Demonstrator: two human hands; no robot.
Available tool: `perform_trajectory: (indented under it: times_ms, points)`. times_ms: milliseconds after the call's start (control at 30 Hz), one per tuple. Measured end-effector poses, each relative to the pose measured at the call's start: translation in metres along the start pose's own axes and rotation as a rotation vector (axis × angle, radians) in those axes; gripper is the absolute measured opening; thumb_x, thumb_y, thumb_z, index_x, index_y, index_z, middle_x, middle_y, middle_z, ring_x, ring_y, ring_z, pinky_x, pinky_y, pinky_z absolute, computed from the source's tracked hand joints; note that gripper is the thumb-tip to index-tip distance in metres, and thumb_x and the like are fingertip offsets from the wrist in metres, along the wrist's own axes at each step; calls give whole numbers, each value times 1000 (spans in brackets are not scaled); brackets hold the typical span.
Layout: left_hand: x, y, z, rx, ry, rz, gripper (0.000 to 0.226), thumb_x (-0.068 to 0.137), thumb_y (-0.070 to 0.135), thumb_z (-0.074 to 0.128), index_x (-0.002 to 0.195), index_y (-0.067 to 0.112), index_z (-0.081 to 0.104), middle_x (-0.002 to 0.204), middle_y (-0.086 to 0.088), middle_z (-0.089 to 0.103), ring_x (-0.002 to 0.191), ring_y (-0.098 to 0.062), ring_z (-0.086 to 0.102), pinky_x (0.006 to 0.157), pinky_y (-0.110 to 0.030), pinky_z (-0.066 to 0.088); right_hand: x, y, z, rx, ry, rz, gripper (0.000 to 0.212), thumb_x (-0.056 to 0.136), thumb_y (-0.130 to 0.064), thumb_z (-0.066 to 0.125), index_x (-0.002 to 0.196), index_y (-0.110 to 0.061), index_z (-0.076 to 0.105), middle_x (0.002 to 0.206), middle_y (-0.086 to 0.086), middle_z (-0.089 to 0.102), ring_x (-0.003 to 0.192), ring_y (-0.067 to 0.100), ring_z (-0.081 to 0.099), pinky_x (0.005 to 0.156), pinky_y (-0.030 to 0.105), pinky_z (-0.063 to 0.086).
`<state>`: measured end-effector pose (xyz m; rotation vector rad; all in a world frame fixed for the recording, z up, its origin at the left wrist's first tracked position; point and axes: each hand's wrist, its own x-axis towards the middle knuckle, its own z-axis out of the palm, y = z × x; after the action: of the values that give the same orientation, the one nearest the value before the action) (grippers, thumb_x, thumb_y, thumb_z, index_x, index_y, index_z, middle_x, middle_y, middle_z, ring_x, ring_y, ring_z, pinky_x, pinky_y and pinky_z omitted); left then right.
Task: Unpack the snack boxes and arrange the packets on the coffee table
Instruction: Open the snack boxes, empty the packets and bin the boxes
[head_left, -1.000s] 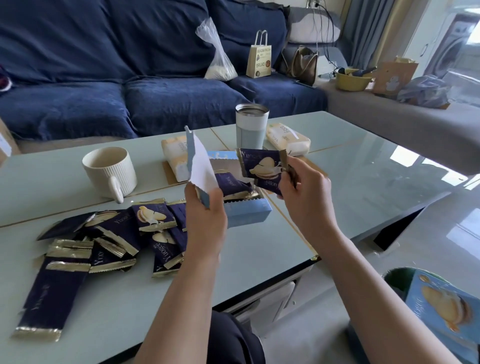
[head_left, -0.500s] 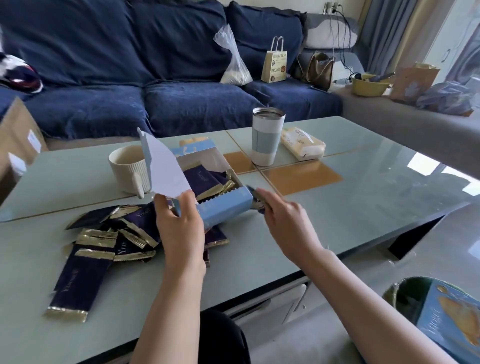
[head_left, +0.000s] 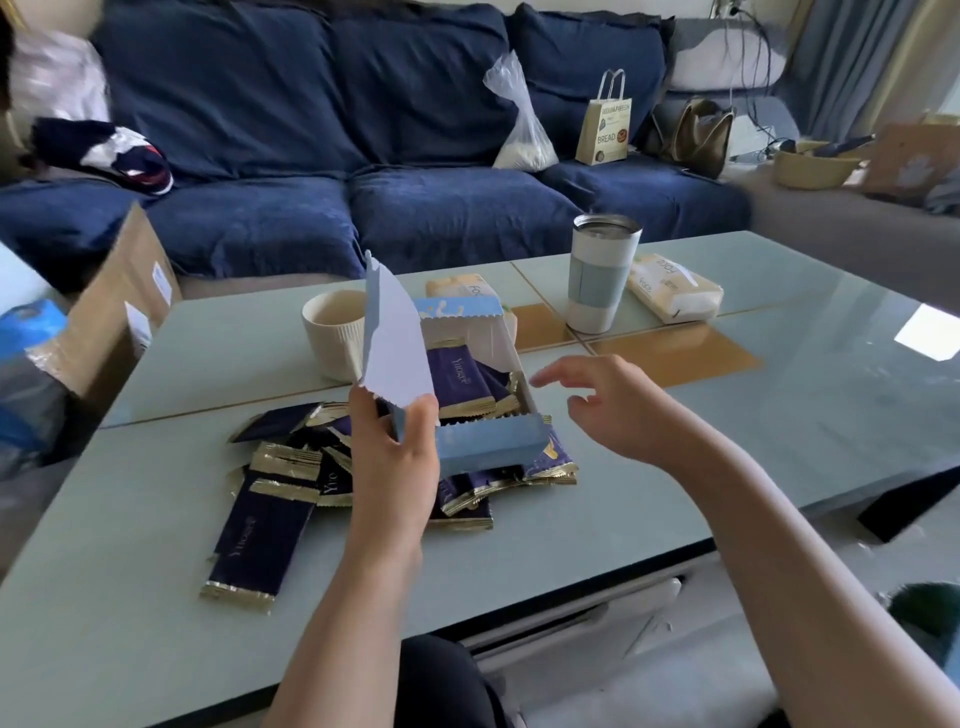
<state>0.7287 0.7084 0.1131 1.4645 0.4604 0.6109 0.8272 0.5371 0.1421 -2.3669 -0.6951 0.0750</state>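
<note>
The left hand (head_left: 397, 467) gripped the near left corner of the light blue snack box (head_left: 485, 447), thumb and fingers curled around the edge where the raised white lid flap (head_left: 395, 345) stood up, holding the open box tilted just above the pale green glass coffee table (head_left: 779, 415). Inside the box lay several dark navy packets with gold crimped ends (head_left: 457, 382), stacked at a slant. At about three o'clock from the box the right hand (head_left: 618, 410) hovered beside it, fingers spread and loosely extended toward the box's right wall, grasping nothing and not touching the card. Under and to the nine o'clock side of the box a loose heap of the same navy packets (head_left: 291, 457) was spread on the table, and one long navy packet (head_left: 257, 545) lay at roughly seven o'clock from the heap, nearest the table's front edge. At eleven o'clock from the box stood a ribbed cream mug (head_left: 332, 335), partly hidden by the flap. At one o'clock stood a white and pale blue tumbler (head_left: 597, 275), with a soft tissue pack (head_left: 672, 286) just beside it at its three o'clock side. Behind the table ran a navy sofa (head_left: 415, 156) carrying a paper bread bag (head_left: 608, 130) and a clear plastic bag (head_left: 519, 124).
</note>
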Motion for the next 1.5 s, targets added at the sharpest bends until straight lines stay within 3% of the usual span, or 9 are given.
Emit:
perform_trajectory:
  times_ms: [133,200,333,533,767,967,1133,1333,1500]
  points:
    - [-1,-2,-3,50,-49,88,35,93,17,52,127,22,45,98,4,54,68,8,49,53,-8,41,2,-27,4,133,309,-88,30,90,-3,53,108,-20,69,97,-16,68,90,-8,61,83,8,46]
    - [-2,-3,-1,50,-80,115,49,85,27,52,134,21,43,104,0,54,70,9,49,54,-5,40,4,-38,14,131,361,-134,21,91,-12,59,109,-17,68,98,-12,70,90,-4,62,84,13,48]
    - [-4,-7,1,54,-123,172,61,78,31,49,137,19,41,117,-9,57,82,1,52,61,-3,40,-2,-50,30,34,273,-125,33,89,-30,66,118,-17,58,108,1,69,100,20,61,86,34,50]
    - [-8,-9,8,88,-168,296,64,82,37,51,141,15,43,127,3,59,104,7,56,75,-2,40,-5,-49,41,9,180,-45,32,85,-36,65,102,-20,43,87,-1,56,79,23,48,63,33,40]
    - [-12,-9,11,76,-184,305,58,85,24,50,141,10,43,121,14,59,102,17,54,74,1,39,4,-48,39,108,151,104,37,71,-36,72,97,-16,55,88,1,64,88,28,54,65,29,39]
    - [-8,-9,9,72,-160,262,59,85,29,49,142,16,42,120,16,59,101,17,54,73,1,38,-1,-50,30,398,87,235,15,75,-20,74,86,-11,68,81,10,70,70,18,57,62,32,45]
    - [-11,-6,9,67,-147,281,57,84,24,47,138,7,43,117,-3,59,89,12,55,68,-2,40,-4,-52,22,575,72,307,14,84,-13,69,97,-16,68,86,2,71,72,15,62,52,14,42]
    - [-3,-9,6,-7,-24,151,53,78,30,47,123,1,44,83,5,46,66,2,45,59,-10,39,-1,-42,11,905,214,405,16,86,-9,67,101,-15,66,76,-1,70,71,19,57,65,30,41]
    - [-1,-8,3,-98,94,53,26,90,18,53,116,23,48,87,10,53,77,-8,52,75,-41,50,2,-22,0,899,408,449,18,87,-5,64,100,-17,64,87,2,72,75,14,66,67,28,51]
